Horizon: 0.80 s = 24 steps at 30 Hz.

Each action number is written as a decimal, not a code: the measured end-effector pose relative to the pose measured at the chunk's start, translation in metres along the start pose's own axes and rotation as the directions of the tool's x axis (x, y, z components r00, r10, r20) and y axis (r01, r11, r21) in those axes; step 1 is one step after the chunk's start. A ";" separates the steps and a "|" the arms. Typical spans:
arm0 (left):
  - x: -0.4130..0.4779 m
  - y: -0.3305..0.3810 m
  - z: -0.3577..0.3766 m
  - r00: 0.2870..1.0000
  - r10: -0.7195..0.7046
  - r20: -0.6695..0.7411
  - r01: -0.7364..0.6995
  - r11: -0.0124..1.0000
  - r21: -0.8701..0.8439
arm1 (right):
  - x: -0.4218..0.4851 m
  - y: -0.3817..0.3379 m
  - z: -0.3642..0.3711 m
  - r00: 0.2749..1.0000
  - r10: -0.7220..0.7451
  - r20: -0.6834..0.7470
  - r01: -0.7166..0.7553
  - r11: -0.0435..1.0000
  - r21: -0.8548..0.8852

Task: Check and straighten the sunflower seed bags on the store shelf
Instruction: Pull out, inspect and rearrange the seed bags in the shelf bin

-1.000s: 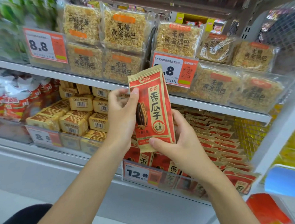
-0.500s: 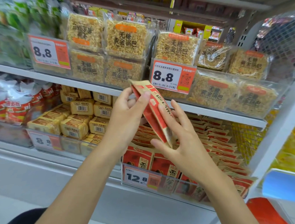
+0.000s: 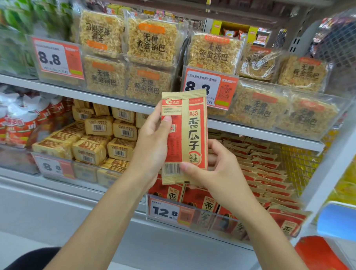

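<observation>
I hold one red and tan sunflower seed bag (image 3: 190, 135) upright in front of the shelf, its barcode side facing me. My left hand (image 3: 152, 146) grips its left edge, thumb on the face. My right hand (image 3: 218, 173) pinches its lower right corner, thumb over the barcode area. Below and behind it, several more sunflower seed bags (image 3: 261, 169) lie stacked in rows on the lower shelf, and a few stand upright at the front behind a clear rail with a 12.8 price tag (image 3: 164, 211).
The upper shelf (image 3: 254, 132) carries clear packs of rice crust snacks (image 3: 152, 40) with 8.8 price tags. Tan wrapped blocks (image 3: 97, 139) fill the lower shelf to the left. A white upright post (image 3: 335, 162) and yellow goods stand at the right.
The bag was turned over between my hands: from front side facing me, through edge-on and tilted, to upright with the barcode side facing me.
</observation>
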State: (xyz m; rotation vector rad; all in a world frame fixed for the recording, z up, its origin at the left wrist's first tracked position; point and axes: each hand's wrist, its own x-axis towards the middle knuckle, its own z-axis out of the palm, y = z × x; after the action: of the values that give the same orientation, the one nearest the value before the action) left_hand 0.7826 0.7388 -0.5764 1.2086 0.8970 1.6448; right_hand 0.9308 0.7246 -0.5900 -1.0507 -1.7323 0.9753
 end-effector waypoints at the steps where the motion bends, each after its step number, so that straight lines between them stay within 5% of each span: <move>1: -0.001 -0.001 0.001 1.000 0.010 0.011 -0.010 1.000 0.016 | -0.001 0.000 -0.002 0.999 -0.006 0.039 0.008 0.999 -0.038; 6: -0.003 -0.006 0.003 0.994 0.044 0.102 -0.054 0.994 0.096 | -0.006 -0.006 -0.004 0.999 -0.031 0.028 0.028 0.996 0.083; 18: -0.003 -0.006 -0.002 0.993 0.010 0.118 -0.023 0.994 0.104 | -0.004 -0.010 -0.009 0.999 0.003 0.040 -0.003 1.000 0.022; 21: -0.003 -0.002 -0.001 0.998 -0.020 0.066 0.017 0.999 0.048 | -0.002 -0.008 -0.004 0.995 -0.002 -0.100 0.005 0.999 0.031; 24: -0.004 0.001 0.002 0.990 -0.099 0.104 0.111 0.986 -0.122 | 0.001 -0.003 -0.005 0.953 -0.111 -0.280 0.075 0.988 -0.137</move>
State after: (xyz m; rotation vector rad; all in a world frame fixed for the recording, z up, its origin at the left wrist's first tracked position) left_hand 0.7851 0.7346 -0.5761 1.1254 0.7700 1.5214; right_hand 0.9340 0.7250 -0.5853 -1.1194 -1.6000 0.6260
